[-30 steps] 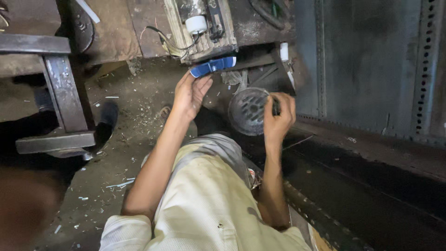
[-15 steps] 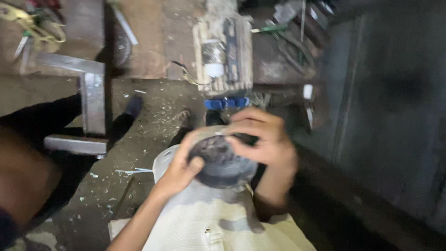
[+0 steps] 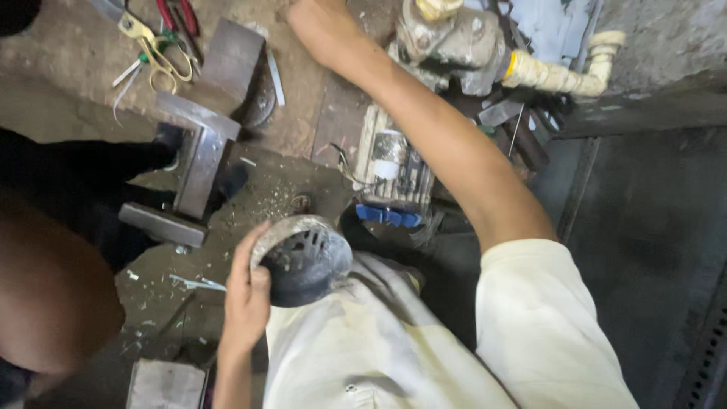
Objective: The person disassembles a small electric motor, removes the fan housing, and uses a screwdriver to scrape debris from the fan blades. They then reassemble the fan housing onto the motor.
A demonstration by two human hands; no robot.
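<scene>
Fan cover (image 3: 303, 260), a round dark metal cap with slotted vents, sits in our left hand (image 3: 246, 291) just above our lap, near the middle of the head view. Our fingers curl over its pale worn rim on the left side, with the thumb against the rim below, so the hand is closed around the edge. Being round, the cover has no real long axis; its vented face tilts up and a little to the left, toward the camera, and its domed dark body points down toward our pale trousers (image 3: 356, 341), which it touches or nearly touches.

Our right arm (image 3: 447, 144) stretches up and away across the picture toward the top edge. Its hand is cut off by the frame, so we cannot tell whether it is open or closed.

Just beyond the cover lies a ribbed electric motor (image 3: 394, 163) with a blue part (image 3: 388, 216) at its near end. A grey pump body (image 3: 447, 38) with a cream pipe (image 3: 564, 72) stands further off. On the dirty floor (image 3: 288, 193) to the left are steel bars (image 3: 198, 163), yellow-handled scissors (image 3: 155, 45) and red-handled pliers (image 3: 178, 15), well apart from the cover.
</scene>
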